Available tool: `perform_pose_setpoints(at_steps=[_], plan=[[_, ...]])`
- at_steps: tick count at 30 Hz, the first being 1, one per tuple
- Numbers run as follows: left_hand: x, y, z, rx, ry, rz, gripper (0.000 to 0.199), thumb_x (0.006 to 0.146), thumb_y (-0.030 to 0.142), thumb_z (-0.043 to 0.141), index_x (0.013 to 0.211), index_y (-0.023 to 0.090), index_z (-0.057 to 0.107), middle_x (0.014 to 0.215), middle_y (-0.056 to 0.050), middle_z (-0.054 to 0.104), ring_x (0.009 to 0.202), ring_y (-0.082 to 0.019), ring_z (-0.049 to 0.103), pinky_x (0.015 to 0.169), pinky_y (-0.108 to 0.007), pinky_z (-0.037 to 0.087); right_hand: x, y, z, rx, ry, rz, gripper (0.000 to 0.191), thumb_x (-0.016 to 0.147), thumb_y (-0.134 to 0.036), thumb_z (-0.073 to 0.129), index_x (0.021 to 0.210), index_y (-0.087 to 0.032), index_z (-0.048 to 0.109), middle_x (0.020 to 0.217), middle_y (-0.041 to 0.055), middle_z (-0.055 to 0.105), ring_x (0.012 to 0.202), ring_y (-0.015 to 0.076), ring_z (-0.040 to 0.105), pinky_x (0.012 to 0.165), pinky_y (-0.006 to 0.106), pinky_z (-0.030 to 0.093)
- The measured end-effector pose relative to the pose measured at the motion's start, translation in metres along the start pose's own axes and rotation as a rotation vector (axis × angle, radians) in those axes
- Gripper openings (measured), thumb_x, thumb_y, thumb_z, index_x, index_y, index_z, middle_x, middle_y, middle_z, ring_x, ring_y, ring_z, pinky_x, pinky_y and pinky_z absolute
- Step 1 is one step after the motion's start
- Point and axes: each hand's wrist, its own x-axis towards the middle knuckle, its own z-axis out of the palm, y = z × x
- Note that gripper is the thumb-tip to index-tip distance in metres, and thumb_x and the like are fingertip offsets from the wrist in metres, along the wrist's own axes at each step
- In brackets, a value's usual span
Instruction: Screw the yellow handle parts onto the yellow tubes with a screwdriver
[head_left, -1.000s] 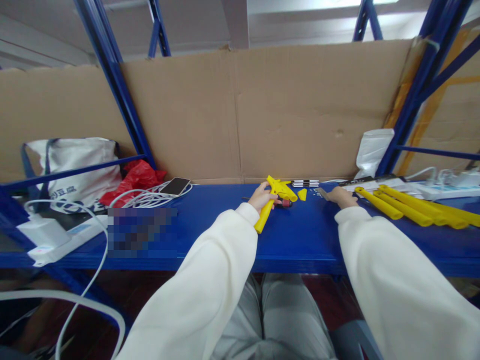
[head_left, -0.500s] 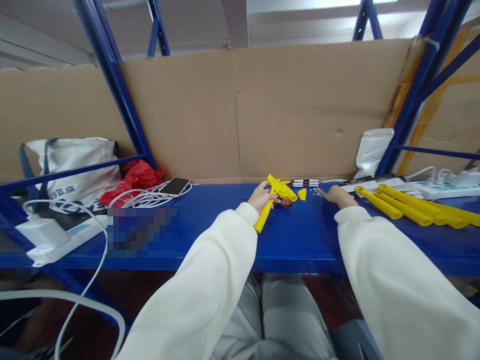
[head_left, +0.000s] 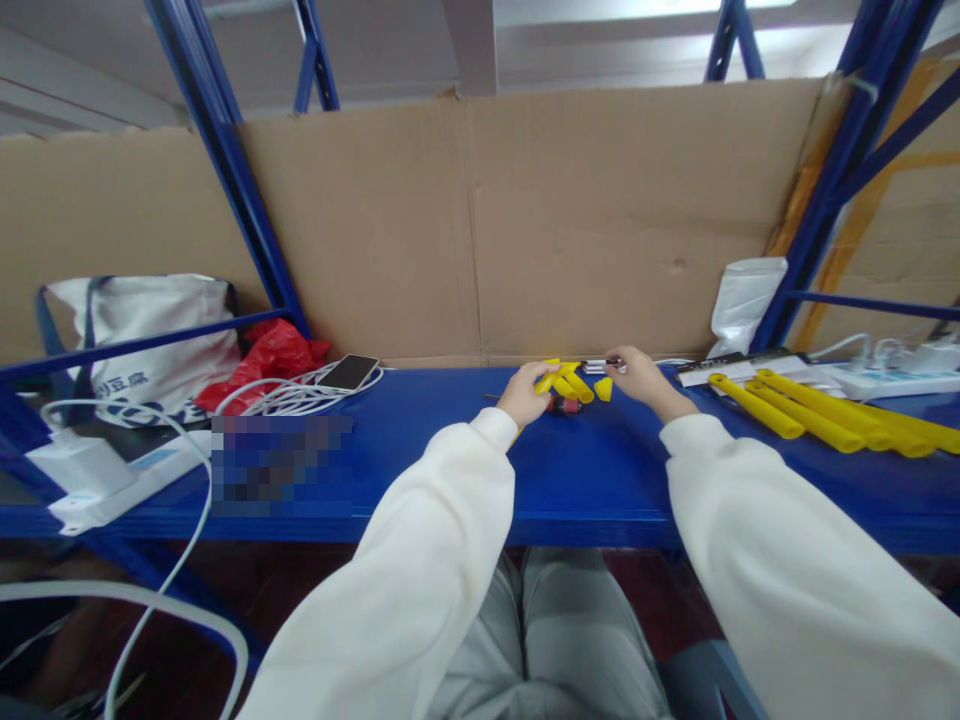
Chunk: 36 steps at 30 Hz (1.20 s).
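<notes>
My left hand is closed around a yellow plastic part with several arms, above the blue table. Under it lies a tool with a red and black handle, apparently a screwdriver. My right hand has its fingertips pinched together; whatever is between them is too small to make out. Just beyond those fingertips is a small black-and-white stack, partly covered by the hand. A small yellow piece lies between my two hands.
Several yellow tubes lie at the right by a power strip. On the left are a phone, coiled white cable, a red plastic bag and a cloth bag. Cardboard walls the back.
My right hand has moved left, from the small silvery bits on the table to beside the small stack. The yellow part in my left hand has turned and tipped lower.
</notes>
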Motion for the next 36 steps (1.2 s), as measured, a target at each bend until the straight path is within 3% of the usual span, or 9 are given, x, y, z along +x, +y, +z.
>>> perform_pose_setpoints(at_steps=[4, 7, 14, 22, 28, 32, 36], plan=[[-0.004, -0.003, 0.005, 0.132, -0.169, 0.065, 0.038, 0.061, -0.012, 0.065, 0.078, 0.021, 0.071, 0.107, -0.007, 0.076, 0.12, -0.027, 0.066, 0.109, -0.042, 0.048, 0.0, -0.015, 0.017, 0.256, -0.063, -0.305, 0.036, 0.082, -0.018, 0.064, 0.116, -0.021, 0.076, 0.122, 0.0128, 0.074, 0.114, 0.0275, 0.069, 0.102, 0.044, 0.055], [-0.006, -0.004, 0.005, 0.202, -0.225, 0.073, 0.035, 0.064, -0.01, 0.065, 0.078, 0.022, 0.068, 0.1, -0.005, 0.077, 0.11, -0.025, 0.07, 0.103, -0.039, 0.052, -0.002, -0.021, 0.024, 0.331, -0.152, -0.458, 0.036, 0.078, -0.017, 0.067, 0.111, -0.024, 0.08, 0.116, 0.0102, 0.077, 0.116, 0.0279, 0.069, 0.105, 0.046, 0.053], [-0.006, -0.003, 0.004, 0.268, -0.222, 0.046, 0.033, 0.067, -0.008, 0.066, 0.082, 0.021, 0.066, 0.097, -0.005, 0.077, 0.107, -0.026, 0.072, 0.101, -0.04, 0.054, -0.003, -0.025, 0.022, 0.324, -0.242, -0.502, 0.031, 0.076, -0.012, 0.064, 0.095, -0.025, 0.084, 0.105, 0.0088, 0.081, 0.112, 0.0268, 0.072, 0.104, 0.044, 0.053], [-0.005, -0.003, 0.006, 0.201, -0.175, 0.033, 0.039, 0.063, -0.011, 0.068, 0.088, 0.019, 0.075, 0.116, -0.012, 0.075, 0.122, -0.031, 0.067, 0.113, -0.043, 0.048, -0.004, -0.027, 0.019, 0.288, -0.225, -0.432, 0.043, 0.07, -0.003, 0.061, 0.096, -0.027, 0.085, 0.103, 0.0067, 0.081, 0.11, 0.0268, 0.074, 0.105, 0.043, 0.054], [-0.002, -0.009, 0.002, 0.22, -0.233, 0.039, 0.05, 0.068, -0.003, 0.072, 0.112, 0.02, 0.075, 0.131, -0.01, 0.072, 0.129, -0.029, 0.063, 0.112, -0.044, 0.049, -0.001, -0.021, 0.019, 0.295, -0.136, -0.36, 0.026, 0.079, -0.01, 0.06, 0.09, -0.021, 0.082, 0.098, 0.0084, 0.081, 0.103, 0.025, 0.074, 0.098, 0.039, 0.056], [-0.001, -0.01, 0.002, 0.293, -0.225, 0.034, 0.055, 0.07, -0.002, 0.071, 0.121, 0.018, 0.072, 0.139, -0.011, 0.068, 0.124, -0.027, 0.065, 0.11, -0.041, 0.05, 0.002, -0.016, 0.022, 0.272, -0.066, -0.209, 0.015, 0.085, -0.015, 0.061, 0.087, -0.017, 0.076, 0.095, 0.009, 0.08, 0.092, 0.0228, 0.074, 0.088, 0.034, 0.057], [0.0, -0.011, 0.001, 0.322, -0.175, 0.036, 0.06, 0.068, -0.005, 0.068, 0.123, 0.017, 0.071, 0.14, -0.012, 0.068, 0.121, -0.025, 0.067, 0.111, -0.04, 0.049, 0.005, -0.006, 0.025, 0.203, 0.023, 0.065, 0.01, 0.088, -0.014, 0.061, 0.089, -0.014, 0.071, 0.091, 0.0107, 0.078, 0.085, 0.0218, 0.073, 0.08, 0.032, 0.057]])
